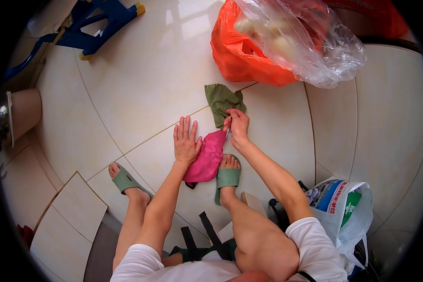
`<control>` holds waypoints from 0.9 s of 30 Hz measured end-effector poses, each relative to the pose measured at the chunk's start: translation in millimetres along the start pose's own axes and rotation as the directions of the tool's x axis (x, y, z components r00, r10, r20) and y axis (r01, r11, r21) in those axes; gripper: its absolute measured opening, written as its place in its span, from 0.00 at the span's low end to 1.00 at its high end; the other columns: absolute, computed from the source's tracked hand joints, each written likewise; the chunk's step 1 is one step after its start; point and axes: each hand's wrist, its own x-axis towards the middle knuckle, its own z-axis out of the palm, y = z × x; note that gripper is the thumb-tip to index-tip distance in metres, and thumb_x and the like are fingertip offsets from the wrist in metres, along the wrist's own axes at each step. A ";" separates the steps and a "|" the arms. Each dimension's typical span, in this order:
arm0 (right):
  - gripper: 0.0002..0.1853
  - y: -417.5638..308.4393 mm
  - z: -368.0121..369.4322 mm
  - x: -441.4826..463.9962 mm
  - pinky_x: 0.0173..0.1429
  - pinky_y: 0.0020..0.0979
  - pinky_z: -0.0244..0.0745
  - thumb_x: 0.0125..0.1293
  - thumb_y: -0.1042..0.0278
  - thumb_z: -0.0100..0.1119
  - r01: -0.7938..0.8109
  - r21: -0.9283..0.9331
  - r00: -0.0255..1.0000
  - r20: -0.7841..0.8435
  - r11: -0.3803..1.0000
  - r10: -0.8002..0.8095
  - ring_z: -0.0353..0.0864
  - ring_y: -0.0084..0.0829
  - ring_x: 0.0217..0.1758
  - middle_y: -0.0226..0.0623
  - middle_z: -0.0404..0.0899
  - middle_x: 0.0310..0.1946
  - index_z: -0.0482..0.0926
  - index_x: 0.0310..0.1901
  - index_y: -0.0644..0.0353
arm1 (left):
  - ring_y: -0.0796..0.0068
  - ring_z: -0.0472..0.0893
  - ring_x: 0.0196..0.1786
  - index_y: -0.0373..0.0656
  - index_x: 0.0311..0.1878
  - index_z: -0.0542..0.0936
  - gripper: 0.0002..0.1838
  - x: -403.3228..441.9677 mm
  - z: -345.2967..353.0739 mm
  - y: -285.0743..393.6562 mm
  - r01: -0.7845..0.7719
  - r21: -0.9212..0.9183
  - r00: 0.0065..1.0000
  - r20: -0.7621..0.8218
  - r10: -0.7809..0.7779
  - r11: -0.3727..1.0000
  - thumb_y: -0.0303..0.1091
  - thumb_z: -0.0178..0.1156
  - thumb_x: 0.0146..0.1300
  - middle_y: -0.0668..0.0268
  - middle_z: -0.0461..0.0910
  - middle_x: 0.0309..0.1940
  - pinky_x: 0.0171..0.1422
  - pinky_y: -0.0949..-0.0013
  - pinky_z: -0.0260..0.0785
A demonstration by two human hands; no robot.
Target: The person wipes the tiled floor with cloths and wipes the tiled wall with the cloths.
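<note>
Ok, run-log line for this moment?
left hand: open at edge of pink cloth | right hand: pinching thin shiny item, type unclear | crumpled olive-green cloth: on pale tiled floor

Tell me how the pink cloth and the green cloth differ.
The pink cloth has a rounder outline; the green cloth has angular corners. The pink cloth lies closer in, by the left hand; the green cloth lies farther out, by the right hand. Both are on the tiled floor.

The tiled floor [141,84] carries a green cloth [218,100], pink cloth [207,160] and orange bag [237,61].
</note>
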 end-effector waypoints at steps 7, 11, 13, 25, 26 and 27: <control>0.13 -11.8 3.5 23.7 0.15 0.27 0.59 0.74 0.66 0.45 0.079 -0.010 0.997 0.019 0.997 -0.079 0.64 0.23 0.09 0.35 0.71 0.15 0.77 0.41 0.67 | 0.53 0.49 0.79 0.43 0.71 0.64 0.34 0.3 -0.8 0.8 -0.005 -0.032 1.000 -0.015 0.004 0.999 0.40 0.58 0.62 0.54 0.52 0.76 0.80 0.51 0.40; 0.13 -18.4 6.5 9.5 0.14 0.26 0.57 0.74 0.66 0.45 -0.010 -0.041 1.000 -0.006 0.999 0.009 0.61 0.22 0.09 0.34 0.70 0.14 0.77 0.41 0.65 | 0.53 0.50 0.79 0.43 0.71 0.64 0.34 0.6 0.1 0.3 -0.005 -0.026 1.000 -0.013 0.005 1.000 0.40 0.58 0.62 0.54 0.53 0.76 0.80 0.51 0.40; 0.12 -16.7 4.5 4.1 0.13 0.25 0.56 0.74 0.66 0.45 0.019 -0.038 1.000 -0.015 0.999 -0.019 0.61 0.21 0.09 0.32 0.69 0.14 0.77 0.41 0.65 | 0.53 0.50 0.79 0.43 0.71 0.64 0.34 0.7 -0.4 0.9 -0.005 -0.026 1.000 -0.018 0.005 1.000 0.40 0.58 0.62 0.54 0.53 0.76 0.80 0.51 0.40; 0.13 -20.3 13.9 21.1 0.14 0.24 0.54 0.75 0.65 0.44 0.075 -0.014 0.995 -0.059 0.997 -0.076 0.60 0.20 0.10 0.30 0.68 0.14 0.77 0.41 0.64 | 0.52 0.50 0.79 0.43 0.72 0.63 0.34 1.8 -1.1 1.6 -0.008 -0.021 1.000 -0.016 0.008 1.000 0.40 0.57 0.62 0.54 0.53 0.76 0.80 0.51 0.40; 0.13 -20.1 15.1 18.9 0.13 0.25 0.55 0.75 0.65 0.44 0.081 0.002 0.994 -0.073 0.997 -0.080 0.61 0.21 0.10 0.31 0.69 0.14 0.77 0.40 0.64 | 0.52 0.50 0.79 0.43 0.72 0.63 0.34 1.5 -1.0 2.0 -0.007 -0.021 1.000 -0.014 0.007 1.000 0.40 0.57 0.62 0.54 0.53 0.76 0.80 0.51 0.40; 0.13 -18.9 15.1 19.8 0.13 0.25 0.55 0.75 0.65 0.44 0.085 0.014 0.994 -0.077 0.996 -0.084 0.61 0.21 0.10 0.31 0.69 0.14 0.77 0.40 0.64 | 0.52 0.50 0.79 0.43 0.72 0.63 0.34 1.3 -1.1 2.3 -0.008 -0.021 1.000 -0.016 0.008 1.000 0.40 0.57 0.62 0.54 0.53 0.76 0.80 0.51 0.39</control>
